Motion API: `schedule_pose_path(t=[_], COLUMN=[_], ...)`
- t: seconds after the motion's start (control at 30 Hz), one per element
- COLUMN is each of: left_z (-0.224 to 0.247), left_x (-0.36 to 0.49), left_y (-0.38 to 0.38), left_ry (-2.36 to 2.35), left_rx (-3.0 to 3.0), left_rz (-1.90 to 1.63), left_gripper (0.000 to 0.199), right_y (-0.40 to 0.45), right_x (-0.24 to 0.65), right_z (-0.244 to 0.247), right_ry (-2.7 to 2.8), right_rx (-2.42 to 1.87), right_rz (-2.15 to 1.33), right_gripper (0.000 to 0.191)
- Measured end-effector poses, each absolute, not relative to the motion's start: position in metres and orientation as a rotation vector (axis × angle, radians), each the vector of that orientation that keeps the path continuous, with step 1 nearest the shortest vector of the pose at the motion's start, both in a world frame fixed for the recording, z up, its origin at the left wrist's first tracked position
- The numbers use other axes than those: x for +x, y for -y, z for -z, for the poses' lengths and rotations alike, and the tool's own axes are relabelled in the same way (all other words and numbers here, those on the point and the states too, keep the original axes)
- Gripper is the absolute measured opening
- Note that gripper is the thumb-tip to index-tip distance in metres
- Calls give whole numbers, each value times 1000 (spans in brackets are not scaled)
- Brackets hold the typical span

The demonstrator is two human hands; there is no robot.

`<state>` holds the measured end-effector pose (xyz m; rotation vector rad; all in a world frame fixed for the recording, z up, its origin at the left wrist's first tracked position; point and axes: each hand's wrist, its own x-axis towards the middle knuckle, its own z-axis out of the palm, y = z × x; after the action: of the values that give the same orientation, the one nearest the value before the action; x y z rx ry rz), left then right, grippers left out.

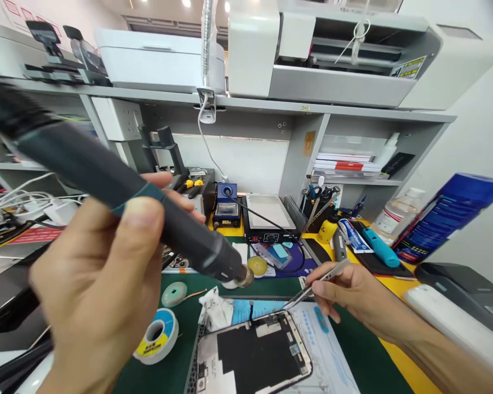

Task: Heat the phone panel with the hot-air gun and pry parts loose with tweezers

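Observation:
My left hand (94,290) is wrapped round the dark handle of a hot air gun (193,241). Its metal nozzle points down and right, above the work mat. Between the fingers of my right hand (349,287) is a pair of metal tweezers (331,273). The tweezer tips reach the upper edge of a tablet display panel (250,353), near its corner; whether they grip anything is too small to tell. The panel lies black-backed side up, with a short dark flex cable (251,312) standing up at its top edge. Crumpled white tissue (217,307) sits by its upper left.
A solder wire reel (158,336) and a braid spool (175,294) lie on the green mat (181,361) at left. Behind stand a soldering station (228,213) and a hot plate (269,213). A bottle (398,216) and blue can (447,219) are at right.

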<state>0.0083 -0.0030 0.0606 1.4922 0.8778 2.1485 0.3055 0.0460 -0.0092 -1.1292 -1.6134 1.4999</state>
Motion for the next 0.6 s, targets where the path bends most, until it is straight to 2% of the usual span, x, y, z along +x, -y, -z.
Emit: schedule_pose_path(t=[0.33, 0.6], left_z=[-136, -131], left_x=[43, 50], left_y=[-32, -37], left_ry=[-681, -715], left_rx=[1690, 1783], left_rz=[-1830, -1753], left_gripper=[24, 19], right_y=[-48, -46], right_x=[311, 309], right_z=[14, 16], right_ry=[1674, 1759], right_rx=[-1134, -1152], right_rz=[-1459, -1403], right_gripper=[33, 29])
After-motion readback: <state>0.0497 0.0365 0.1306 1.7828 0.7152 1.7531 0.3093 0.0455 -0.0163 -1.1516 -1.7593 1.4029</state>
